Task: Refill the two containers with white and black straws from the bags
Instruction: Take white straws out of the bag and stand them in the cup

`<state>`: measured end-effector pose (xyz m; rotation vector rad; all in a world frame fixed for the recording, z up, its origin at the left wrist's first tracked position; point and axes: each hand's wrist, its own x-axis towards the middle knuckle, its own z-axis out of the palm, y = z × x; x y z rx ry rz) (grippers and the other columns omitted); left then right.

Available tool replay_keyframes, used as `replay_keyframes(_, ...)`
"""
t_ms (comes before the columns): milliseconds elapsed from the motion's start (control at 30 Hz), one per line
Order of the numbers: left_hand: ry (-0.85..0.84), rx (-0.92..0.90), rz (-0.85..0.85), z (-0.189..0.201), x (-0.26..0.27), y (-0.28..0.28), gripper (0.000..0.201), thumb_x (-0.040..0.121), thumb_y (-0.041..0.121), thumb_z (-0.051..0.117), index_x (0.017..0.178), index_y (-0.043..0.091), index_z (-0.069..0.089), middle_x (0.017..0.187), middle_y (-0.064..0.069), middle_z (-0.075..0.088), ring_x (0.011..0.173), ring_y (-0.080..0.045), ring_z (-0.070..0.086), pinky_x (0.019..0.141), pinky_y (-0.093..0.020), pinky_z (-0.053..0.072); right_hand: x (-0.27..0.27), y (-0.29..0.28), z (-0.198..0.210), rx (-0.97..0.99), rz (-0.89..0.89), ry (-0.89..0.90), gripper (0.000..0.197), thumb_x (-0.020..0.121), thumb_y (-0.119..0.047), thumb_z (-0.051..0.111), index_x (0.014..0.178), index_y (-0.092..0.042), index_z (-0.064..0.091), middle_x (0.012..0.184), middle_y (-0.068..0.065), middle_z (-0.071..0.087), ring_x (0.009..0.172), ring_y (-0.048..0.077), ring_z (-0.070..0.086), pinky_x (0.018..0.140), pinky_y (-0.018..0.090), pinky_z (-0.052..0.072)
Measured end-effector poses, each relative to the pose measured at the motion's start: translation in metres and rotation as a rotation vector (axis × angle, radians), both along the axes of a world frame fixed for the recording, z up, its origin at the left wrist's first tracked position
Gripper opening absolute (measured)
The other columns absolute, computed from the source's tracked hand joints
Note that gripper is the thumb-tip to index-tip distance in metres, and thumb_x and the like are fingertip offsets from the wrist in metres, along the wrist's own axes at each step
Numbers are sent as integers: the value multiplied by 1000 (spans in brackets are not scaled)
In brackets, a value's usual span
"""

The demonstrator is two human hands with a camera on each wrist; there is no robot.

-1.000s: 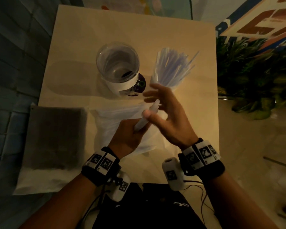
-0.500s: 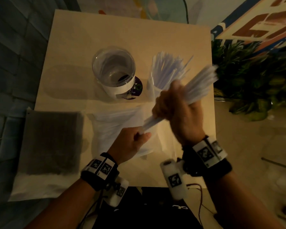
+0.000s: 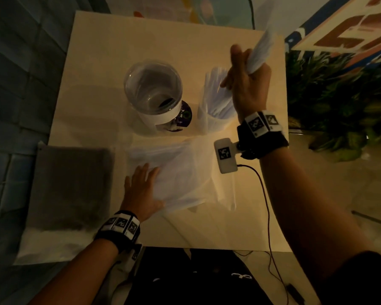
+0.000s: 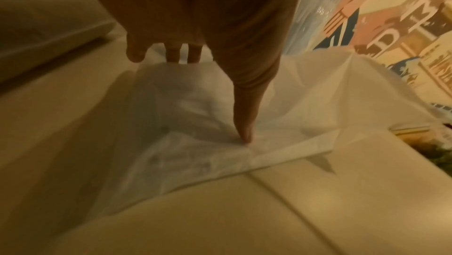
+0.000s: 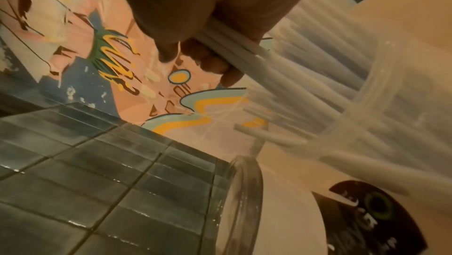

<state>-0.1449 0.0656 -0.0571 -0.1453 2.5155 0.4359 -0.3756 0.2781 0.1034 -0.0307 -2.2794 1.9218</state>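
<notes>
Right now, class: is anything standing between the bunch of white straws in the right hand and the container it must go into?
Nothing visible blocks it. The right hand holds the white straws above the open straw container.

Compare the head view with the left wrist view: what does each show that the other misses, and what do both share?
Only the head view: the right hand gripping a bundle of white plastic straws, the empty clear round container, and the grey bag of black straws. Only the left wrist view: the thumb tip pressing a fold. Both: the left hand flat on the white plastic bag on the beige table.
</notes>
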Motion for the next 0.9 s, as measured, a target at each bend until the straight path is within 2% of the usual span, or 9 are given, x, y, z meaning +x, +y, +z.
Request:
replay_keyframes(133,-17,21,3,-8,3,-3,114,68,51,81,154,33,7,164,-2,-2,151,-27,-3,117,-62,12,-3,2,-5,72,30,38,23,92,-25,68,80,-16,52,73,15,62,60,18,64,62,28,56)
replay_keyframes(267,2,49,8,-12,3,-5,112,70,49,80,154,32,8,165,-2,-3,151,-27,-5,118,-62,11,-5,18,4,145,-75,137,26,91,-33,68,94,-9,56,88,16,67,78,25,67,74,40,58)
replay_keyframes(367,17,50,1,-13,2,-5,113,69,51,80,154,31,9,165,-4,0,151,-30,-2,118,-60,13,14,40,9,187,-127,186,20,96,-31,61,97,-12,56,93,16,66,83,23,66,76,38,58)
replay_keyframes(433,13,40,3,-15,0,-5,113,68,51,81,154,31,10,164,-4,1,151,-31,-1,119,-58,14,39,57,5,195,-125,166,12,98,-27,58,97,-17,55,91,18,65,79,25,66,71,35,57)
replay_keyframes(500,18,24,-2,-16,0,-5,114,68,50,82,155,30,11,164,-5,3,151,-32,1,119,-57,14,69,70,-12,198,-118,63,13,99,-24,56,95,-12,57,82,16,65,70,25,65,63,31,54)
replay_keyframes(567,34,32,-8,-19,2,-5,115,68,51,82,156,29,10,165,-6,3,151,-32,1,119,-57,14,99,80,-43,229,-98,-141,14,99,-20,57,91,-9,60,72,10,67,61,22,63,59,31,52)
replay_keyframes(733,35,28,1,-23,3,-5,119,67,53,81,155,30,6,165,-5,0,151,-31,-3,121,-54,12,156,82,-115,286,77,-752,18,96,-16,60,81,-12,70,67,9,73,63,26,72,66,39,59)
replay_keyframes(833,32,27,-4,-22,1,-2,119,67,51,82,156,30,6,165,-6,-1,151,-31,-4,121,-52,10,155,68,-136,289,183,-872,28,94,-21,63,67,-16,70,60,4,71,58,19,68,64,35,56)
replay_keyframes(900,41,29,-6,-21,-1,-1,118,67,49,83,156,29,8,164,-7,0,151,-33,-3,121,-52,10,144,56,-150,273,140,-900,34,91,-22,68,58,-14,68,58,2,65,62,20,62,68,43,55)
